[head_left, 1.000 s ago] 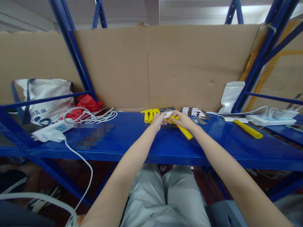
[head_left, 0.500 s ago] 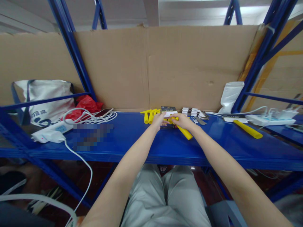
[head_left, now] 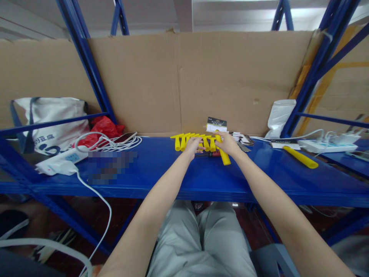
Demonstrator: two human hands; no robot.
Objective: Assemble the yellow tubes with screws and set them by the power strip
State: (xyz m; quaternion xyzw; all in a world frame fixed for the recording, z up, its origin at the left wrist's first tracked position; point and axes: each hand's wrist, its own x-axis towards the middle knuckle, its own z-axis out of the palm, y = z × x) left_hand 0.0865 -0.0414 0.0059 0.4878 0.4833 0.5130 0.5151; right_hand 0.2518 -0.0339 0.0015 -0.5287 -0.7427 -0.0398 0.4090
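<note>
My right hand (head_left: 226, 142) is closed on a yellow tool (head_left: 225, 157) with a thick tapered handle that points toward me. Above that hand, a black and white card (head_left: 216, 124) stands up against the cardboard. My left hand (head_left: 193, 147) has its fingers apart beside a row of several yellow-handled tools (head_left: 178, 144) on the blue shelf (head_left: 161, 165). Whether its fingertips touch any of them is hard to tell. Something small and red lies between the hands.
Stacked cards (head_left: 246, 139) lie right of my right hand. Farther right are another yellow tool (head_left: 301, 157), a white pouch (head_left: 281, 118) and a power strip (head_left: 315, 146). At left are a cloth bag (head_left: 60, 119), red plastic (head_left: 106, 129), white cables (head_left: 127, 144) and a second power strip (head_left: 72, 154).
The black and white card has risen and shifted right, away from my left hand. The yellow tool in my right hand has turned more upright, and more of the row shows.
</note>
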